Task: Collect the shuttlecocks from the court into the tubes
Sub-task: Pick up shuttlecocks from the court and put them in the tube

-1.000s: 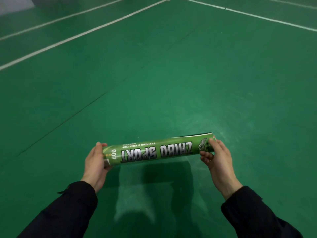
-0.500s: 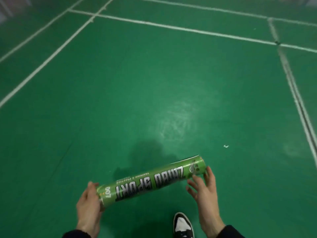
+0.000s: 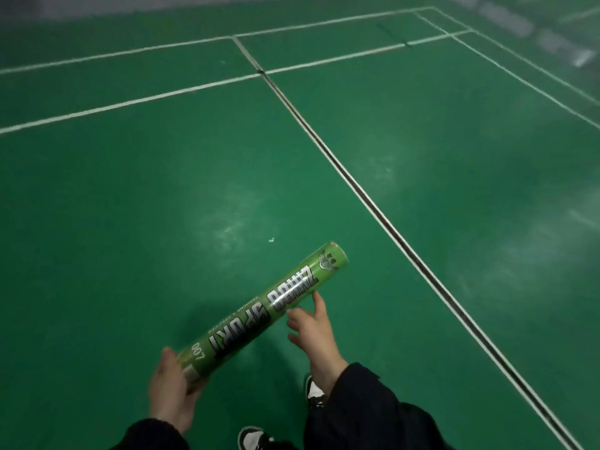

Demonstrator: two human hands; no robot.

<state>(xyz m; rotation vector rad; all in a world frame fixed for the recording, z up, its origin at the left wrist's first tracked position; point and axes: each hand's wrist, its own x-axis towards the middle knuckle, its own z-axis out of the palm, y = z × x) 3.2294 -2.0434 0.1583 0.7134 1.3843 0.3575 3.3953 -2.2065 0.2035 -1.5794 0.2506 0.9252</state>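
Low in the frame, a long green cardboard shuttlecock tube [image 3: 264,315] with silver lettering slants from lower left up toward the centre, held above the green court floor [image 3: 162,206]. The left hand [image 3: 172,389] grips its near end, fingers curled round the base. The right hand [image 3: 313,329], which a second ago held the far end, has let go and slid back; now only its straightened fingertips touch the tube's middle, so the far end juts free. The view has also swung, bringing white court lines [image 3: 373,203] into the centre and upper frame. A tiny white speck [image 3: 271,240] lies on the floor just beyond the tube's tip, too small to identify. No clear shuttlecock shows, so collecting probably waits on walking further.
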